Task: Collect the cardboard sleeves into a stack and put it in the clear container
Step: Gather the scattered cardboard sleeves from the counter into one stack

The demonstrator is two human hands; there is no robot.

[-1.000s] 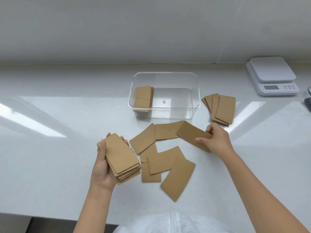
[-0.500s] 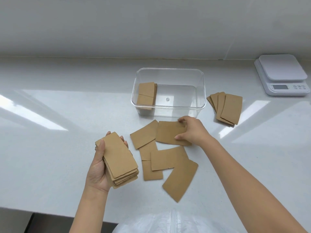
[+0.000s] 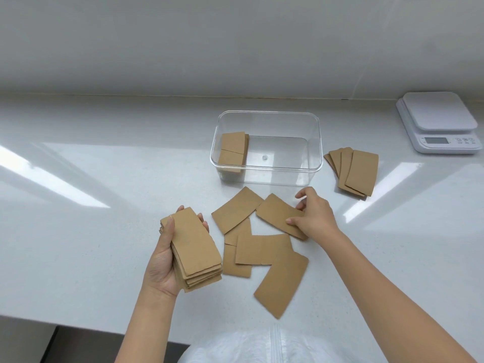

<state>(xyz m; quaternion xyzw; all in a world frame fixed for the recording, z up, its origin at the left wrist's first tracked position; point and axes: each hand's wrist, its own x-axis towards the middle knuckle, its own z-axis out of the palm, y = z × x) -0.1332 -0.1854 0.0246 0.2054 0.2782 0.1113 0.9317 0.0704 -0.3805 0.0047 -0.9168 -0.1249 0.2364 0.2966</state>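
Observation:
My left hand [image 3: 163, 260] cradles a stack of brown cardboard sleeves [image 3: 195, 248] at the left of the group, palm up. My right hand [image 3: 313, 214] pinches the right end of one loose sleeve [image 3: 279, 216] lying just in front of the clear container [image 3: 318, 145]. Several more loose sleeves [image 3: 262, 248] lie overlapping on the counter between my hands, one [image 3: 281, 284] nearest me. Inside the container, an upright bundle of sleeves [image 3: 233, 150] leans at its left end. A fanned pile of sleeves [image 3: 358, 174] lies right of the container.
A white kitchen scale [image 3: 440, 124] stands at the back right. The white counter [image 3: 78, 205] ends in a front edge near my body, and a wall rises behind the container.
My right hand slid one sleeve leftward onto another, then came back a little right and now pinches a sleeve turned at an angle. The stack in my left hand has hardly moved.

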